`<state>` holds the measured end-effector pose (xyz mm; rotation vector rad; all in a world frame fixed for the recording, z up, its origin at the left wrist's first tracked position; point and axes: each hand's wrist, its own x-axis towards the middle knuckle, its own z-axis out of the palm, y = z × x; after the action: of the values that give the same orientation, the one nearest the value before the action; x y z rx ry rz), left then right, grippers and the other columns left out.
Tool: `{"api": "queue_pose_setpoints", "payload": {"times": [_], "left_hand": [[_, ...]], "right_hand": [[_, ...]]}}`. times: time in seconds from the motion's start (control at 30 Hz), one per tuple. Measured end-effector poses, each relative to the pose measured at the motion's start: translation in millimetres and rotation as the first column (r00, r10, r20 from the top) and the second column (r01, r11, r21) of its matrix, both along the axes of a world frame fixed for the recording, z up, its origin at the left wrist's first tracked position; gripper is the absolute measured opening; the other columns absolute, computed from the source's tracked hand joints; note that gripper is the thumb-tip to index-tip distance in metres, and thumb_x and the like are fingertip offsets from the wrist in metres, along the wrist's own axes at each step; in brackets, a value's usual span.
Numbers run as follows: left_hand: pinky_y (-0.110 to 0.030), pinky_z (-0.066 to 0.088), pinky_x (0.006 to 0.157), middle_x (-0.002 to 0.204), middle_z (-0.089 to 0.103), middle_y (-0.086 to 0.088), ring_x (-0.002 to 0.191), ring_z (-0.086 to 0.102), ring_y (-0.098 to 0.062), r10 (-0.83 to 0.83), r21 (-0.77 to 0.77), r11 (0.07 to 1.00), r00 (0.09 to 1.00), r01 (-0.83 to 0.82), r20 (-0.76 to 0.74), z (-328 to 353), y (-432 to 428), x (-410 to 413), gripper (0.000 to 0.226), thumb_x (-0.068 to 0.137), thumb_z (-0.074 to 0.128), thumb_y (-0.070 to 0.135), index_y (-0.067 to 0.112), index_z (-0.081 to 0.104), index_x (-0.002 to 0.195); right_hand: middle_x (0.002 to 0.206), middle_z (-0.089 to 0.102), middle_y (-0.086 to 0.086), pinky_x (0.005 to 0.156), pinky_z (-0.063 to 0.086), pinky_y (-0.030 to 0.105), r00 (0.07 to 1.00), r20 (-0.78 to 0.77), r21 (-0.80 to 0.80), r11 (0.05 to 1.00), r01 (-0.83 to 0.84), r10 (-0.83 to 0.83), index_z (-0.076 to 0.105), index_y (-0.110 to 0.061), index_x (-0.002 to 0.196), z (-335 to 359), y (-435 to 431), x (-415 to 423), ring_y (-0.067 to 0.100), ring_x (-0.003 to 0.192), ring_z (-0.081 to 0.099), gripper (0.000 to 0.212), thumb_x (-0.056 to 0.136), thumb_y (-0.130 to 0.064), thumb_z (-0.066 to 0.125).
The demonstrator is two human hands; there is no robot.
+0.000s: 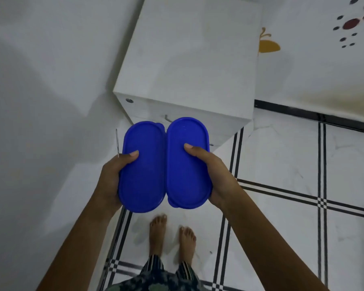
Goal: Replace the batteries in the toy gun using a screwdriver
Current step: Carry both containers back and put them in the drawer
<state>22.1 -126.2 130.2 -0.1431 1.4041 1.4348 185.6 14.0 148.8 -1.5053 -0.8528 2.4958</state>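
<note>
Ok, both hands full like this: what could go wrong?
The left hand grips the left blue container and a thin metal shaft together; the shaft could slip and fall towards the bare feet. The right hand holds the right blue container in the air, not on the white cabinet; dropped, it would hit the tiled floor.

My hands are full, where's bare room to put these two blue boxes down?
The white cabinet top ahead is bare, walls either side. Tiled floor to its right is bare too. Your feet crowd the near floor.
</note>
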Motion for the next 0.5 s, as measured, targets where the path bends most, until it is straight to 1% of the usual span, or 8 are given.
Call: {"api": "queue_pose_setpoints", "payload": {"times": [0.1, 0.23, 0.27, 0.37, 0.4, 0.5], "left_hand": [[-0.036, 0.060, 0.063, 0.109, 0.072, -0.007, 0.087, 0.070, -0.026, 0.026, 0.008, 1.000, 1.000, -0.026, 0.006, -21, 5, -13, 0.030, 0.085, 0.058, 0.028, 0.018, 0.067, 0.111], [-0.037, 0.060, 0.063, 0.107, 0.072, -0.007, 0.084, 0.071, -0.025, 0.050, 0.018, 0.999, 0.999, -0.050, -0.008, -30, 9, -31, 0.029, 0.084, 0.058, 0.028, 0.019, 0.068, 0.110], [-0.037, 0.060, 0.062, 0.106, 0.072, -0.007, 0.083, 0.071, -0.025, 0.058, 0.022, 0.998, 0.998, -0.058, -0.009, -31, 9, -35, 0.029, 0.083, 0.058, 0.028, 0.020, 0.068, 0.109], [-0.037, 0.060, 0.062, 0.104, 0.073, -0.005, 0.083, 0.071, -0.025, 0.101, 0.019, 0.995, 0.994, -0.101, -0.044, -25, 8, -52, 0.030, 0.079, 0.061, 0.029, 0.022, 0.069, 0.107], [-0.037, 0.060, 0.062, 0.104, 0.073, -0.004, 0.083, 0.071, -0.025, 0.117, 0.018, 0.993, 0.992, -0.116, -0.052, -22, 8, -57, 0.029, 0.078, 0.061, 0.029, 0.023, 0.069, 0.106], [-0.037, 0.060, 0.062, 0.104, 0.073, -0.003, 0.084, 0.070, -0.025, 0.121, 0.030, 0.992, 0.991, -0.120, -0.063, -13, 13, -71, 0.030, 0.077, 0.061, 0.029, 0.023, 0.069, 0.105]], "right_hand": [[0.110, 0.075, 0.004, 0.089, 0.057, 0.050, 0.999, -0.025, 0.010, 1.000, -0.023, 0.023, 0.065, -0.020, 0.119, -28, 10, -18, 0.030, 0.105, 0.069, 0.040, 0.082, -0.032, 0.075], [0.110, 0.074, 0.004, 0.080, 0.060, 0.045, 0.999, -0.053, 0.062, 0.998, 0.003, 0.000, 0.064, -0.021, 0.119, -50, 16, -31, 0.029, 0.101, 0.071, 0.040, 0.082, -0.030, 0.075], [0.113, 0.073, 0.006, 0.078, 0.060, 0.044, 0.998, -0.060, 0.080, 0.997, 0.009, -0.005, 0.063, -0.022, 0.122, -55, 18, -31, 0.030, 0.103, 0.070, 0.044, 0.081, -0.030, 0.076], [0.124, 0.067, 0.006, 0.077, 0.059, 0.046, 0.996, -0.077, 0.129, 0.991, -0.025, 0.035, 0.052, -0.029, 0.135, -65, 28, -33, 0.033, 0.107, 0.068, 0.069, 0.073, -0.033, 0.082], [0.125, 0.066, 0.006, 0.076, 0.059, 0.046, 0.996, -0.075, 0.133, 0.990, -0.040, 0.051, 0.049, -0.032, 0.136, -67, 32, -33, 0.032, 0.106, 0.069, 0.074, 0.071, -0.034, 0.083], [0.129, 0.063, 0.005, 0.076, 0.058, 0.046, 0.988, -0.064, 0.136, 0.982, -0.129, 0.139, 0.045, -0.037, 0.139, -73, 46, -41, 0.033, 0.105, 0.069, 0.081, 0.069, -0.032, 0.085]]}}
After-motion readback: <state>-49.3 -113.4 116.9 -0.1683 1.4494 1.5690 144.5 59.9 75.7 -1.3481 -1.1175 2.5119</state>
